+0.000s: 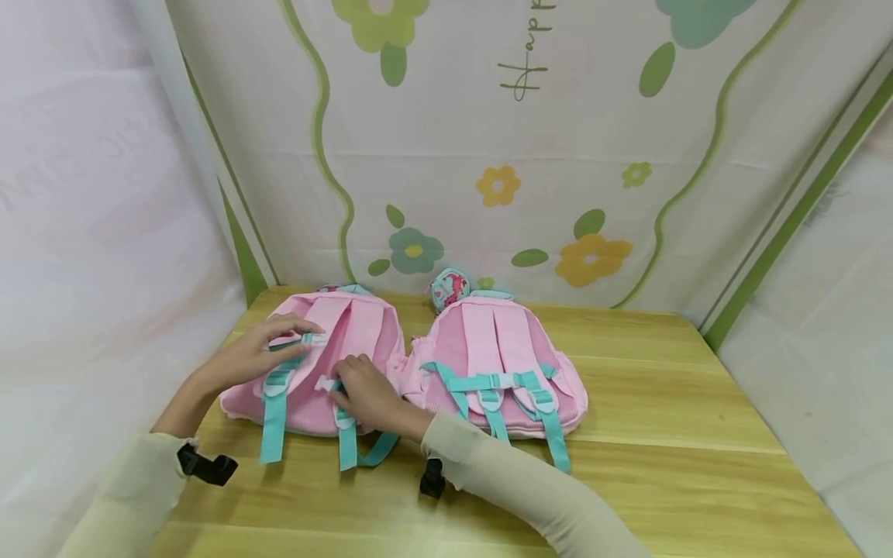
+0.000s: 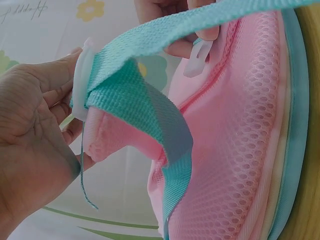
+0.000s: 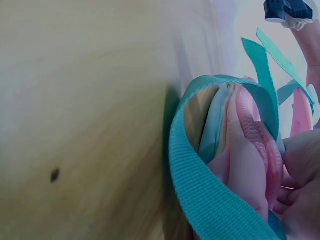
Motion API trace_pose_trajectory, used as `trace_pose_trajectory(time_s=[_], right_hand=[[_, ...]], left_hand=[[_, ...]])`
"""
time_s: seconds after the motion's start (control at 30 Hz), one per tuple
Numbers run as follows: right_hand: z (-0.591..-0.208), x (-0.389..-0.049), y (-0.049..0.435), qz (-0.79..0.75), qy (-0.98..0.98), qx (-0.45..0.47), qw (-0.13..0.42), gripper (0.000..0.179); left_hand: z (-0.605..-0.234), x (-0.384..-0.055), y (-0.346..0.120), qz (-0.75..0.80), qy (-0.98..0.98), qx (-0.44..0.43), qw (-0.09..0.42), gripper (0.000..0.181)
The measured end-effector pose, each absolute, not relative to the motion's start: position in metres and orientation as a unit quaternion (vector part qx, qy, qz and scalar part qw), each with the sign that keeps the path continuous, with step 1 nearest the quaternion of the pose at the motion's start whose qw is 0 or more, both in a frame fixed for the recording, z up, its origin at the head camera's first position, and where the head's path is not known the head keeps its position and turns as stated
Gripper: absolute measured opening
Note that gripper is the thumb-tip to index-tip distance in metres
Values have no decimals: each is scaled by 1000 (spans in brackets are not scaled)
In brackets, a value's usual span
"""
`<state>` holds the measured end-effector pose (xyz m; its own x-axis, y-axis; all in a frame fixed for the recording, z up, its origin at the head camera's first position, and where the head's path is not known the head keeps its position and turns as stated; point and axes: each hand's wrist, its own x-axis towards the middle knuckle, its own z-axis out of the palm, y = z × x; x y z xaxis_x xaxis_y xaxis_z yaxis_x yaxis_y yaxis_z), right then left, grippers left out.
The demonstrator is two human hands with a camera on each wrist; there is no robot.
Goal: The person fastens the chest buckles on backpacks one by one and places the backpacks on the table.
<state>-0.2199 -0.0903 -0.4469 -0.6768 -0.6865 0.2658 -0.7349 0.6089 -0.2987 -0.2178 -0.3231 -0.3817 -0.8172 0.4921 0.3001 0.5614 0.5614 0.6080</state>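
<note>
A pink backpack (image 1: 307, 415) with teal webbing lies on the left of the table, its shoulder straps facing up. At its left strap, my left hand (image 1: 261, 353) pinches one white buckle half (image 1: 318, 339) between thumb and fingers. Lower and to the right, my right hand (image 1: 370, 394) holds the other white buckle half (image 1: 325, 383), and the two halves are apart. The left wrist view shows a white strap adjuster (image 2: 81, 82) beside the left fingers, and the right hand's buckle half (image 2: 198, 57). In the right wrist view, a teal strap (image 3: 200, 165) loops before the right hand (image 3: 302, 175).
A second pink backpack (image 1: 446, 349) sits against the first on the right, its teal chest strap (image 1: 481, 382) joined by a white buckle (image 1: 504, 380). A small round patterned pouch (image 1: 449, 288) stands behind it. The wooden table (image 1: 670, 480) meets a flowered cloth wall (image 1: 446, 147).
</note>
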Motion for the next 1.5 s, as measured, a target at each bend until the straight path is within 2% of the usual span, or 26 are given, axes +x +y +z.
trace_pose_trajectory(time_s=[0.2, 0.37, 0.5, 0.8, 1.2, 1.33, 1.5], right_hand=[[-448, -219, -85, 235, -888, 394, 43, 22], [-448, -220, -81, 264, -883, 386, 35, 22], [-450, -221, -79, 279, -878, 387, 49, 22], [-445, -217, -71, 320, -850, 400, 122, 20], [-434, -220, -60, 372, -822, 393, 178, 21], [-428, -222, -55, 378, -818, 392, 185, 22], [-419, -227, -49, 389, -818, 390, 165, 23]], left_hand=[[-382, -216, -316, -361, -886, -288, 40, 27], [-381, -214, -311, -354, -889, -285, 53, 25], [-381, -212, -312, -350, -888, -289, 67, 24], [-381, -207, -315, -336, -892, -292, 79, 23], [-382, -208, -310, -326, -891, -302, 96, 24], [-384, -210, -310, -327, -892, -300, 88, 23], [-384, -213, -308, -328, -890, -305, 84, 23]])
